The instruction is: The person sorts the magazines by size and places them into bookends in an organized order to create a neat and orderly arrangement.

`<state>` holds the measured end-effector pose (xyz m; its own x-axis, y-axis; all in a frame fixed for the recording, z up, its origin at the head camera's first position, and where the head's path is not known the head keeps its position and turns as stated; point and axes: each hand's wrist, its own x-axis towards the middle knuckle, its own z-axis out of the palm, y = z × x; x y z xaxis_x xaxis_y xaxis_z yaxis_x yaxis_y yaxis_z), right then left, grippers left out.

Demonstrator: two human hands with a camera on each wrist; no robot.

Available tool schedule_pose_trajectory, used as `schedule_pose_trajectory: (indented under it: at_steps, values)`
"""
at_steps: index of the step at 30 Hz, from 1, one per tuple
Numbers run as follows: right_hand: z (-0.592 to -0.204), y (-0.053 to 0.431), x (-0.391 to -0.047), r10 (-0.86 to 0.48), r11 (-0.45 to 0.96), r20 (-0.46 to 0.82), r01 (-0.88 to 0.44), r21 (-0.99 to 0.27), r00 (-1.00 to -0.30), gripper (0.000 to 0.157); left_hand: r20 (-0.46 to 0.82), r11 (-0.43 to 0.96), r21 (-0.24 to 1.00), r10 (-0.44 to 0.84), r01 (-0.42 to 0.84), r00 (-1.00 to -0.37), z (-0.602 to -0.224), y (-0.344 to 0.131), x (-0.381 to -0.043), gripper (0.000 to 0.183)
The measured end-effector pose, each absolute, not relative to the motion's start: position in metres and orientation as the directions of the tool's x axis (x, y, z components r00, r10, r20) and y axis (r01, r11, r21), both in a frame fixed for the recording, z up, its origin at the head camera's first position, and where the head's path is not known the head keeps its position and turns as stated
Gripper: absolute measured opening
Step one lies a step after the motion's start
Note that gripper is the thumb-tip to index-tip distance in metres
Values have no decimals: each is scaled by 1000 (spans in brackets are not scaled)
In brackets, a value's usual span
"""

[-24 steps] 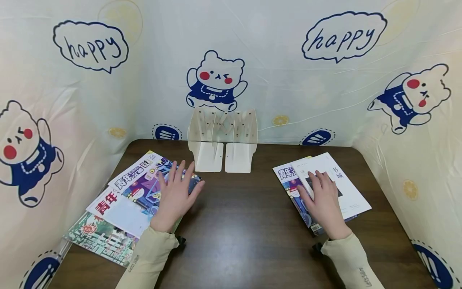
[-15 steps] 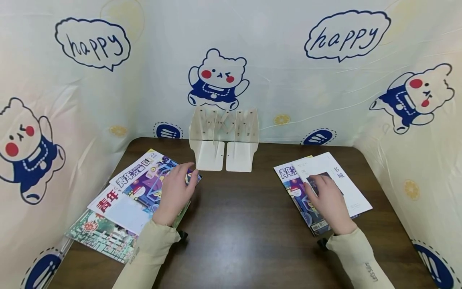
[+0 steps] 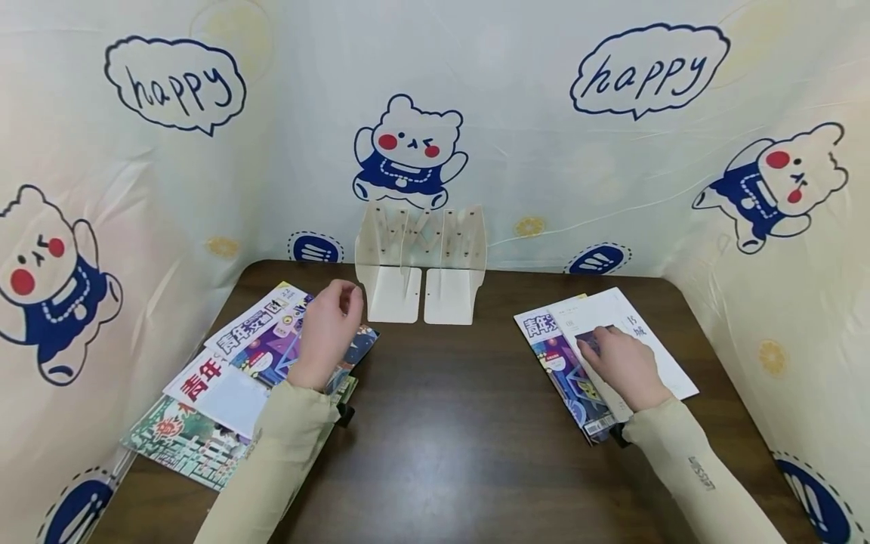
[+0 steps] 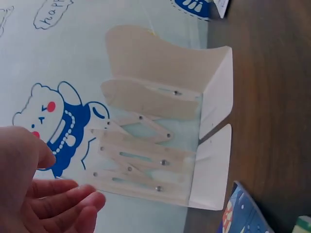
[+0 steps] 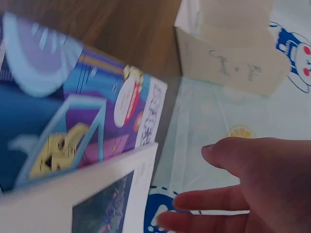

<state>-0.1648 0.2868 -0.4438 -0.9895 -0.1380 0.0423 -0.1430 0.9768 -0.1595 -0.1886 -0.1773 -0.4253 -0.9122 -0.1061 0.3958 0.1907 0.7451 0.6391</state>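
Note:
My left hand [image 3: 328,332] is raised over the left pile of magazines, its fingers loosely bent and holding nothing. Uppermost in that pile is a purple and blue magazine [image 3: 268,355]. Below it lie one with red lettering [image 3: 234,400] and a green patterned one [image 3: 193,446], partly covered. On the right, my right hand [image 3: 627,366] hovers with relaxed fingers over a white magazine [image 3: 662,370], which lies slantwise on another purple and blue magazine [image 3: 560,363]. The right wrist view shows the thumb and fingers [image 5: 209,199] apart, with nothing between them.
A white expandable book rack [image 3: 396,295] with hinged crossbars stands at the back middle of the dark wooden table [image 3: 442,423]. Behind and beside the table hangs a pale curtain [image 3: 516,151] printed with bears.
Both hands had fingers spread on the magazines. My left hand has lifted and its fingers have bent inward. My right fingers have drawn together, and its forearm has swung outward. The magazines stay put.

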Motion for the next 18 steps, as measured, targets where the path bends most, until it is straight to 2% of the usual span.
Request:
schedule_pose_trajectory:
  at_steps: [9, 18]
  values:
    - [-448, 287, -178, -114, 990, -113, -103, -93, -987, 42, 414, 774, 604, -103, 189, -904, -418, -182, -215, 44]
    - [-457, 286, -188, -49, 995, -262, -24, -95, -964, 57, 324, 791, 594, -71, 145, -943, -412, -184, -229, 45]
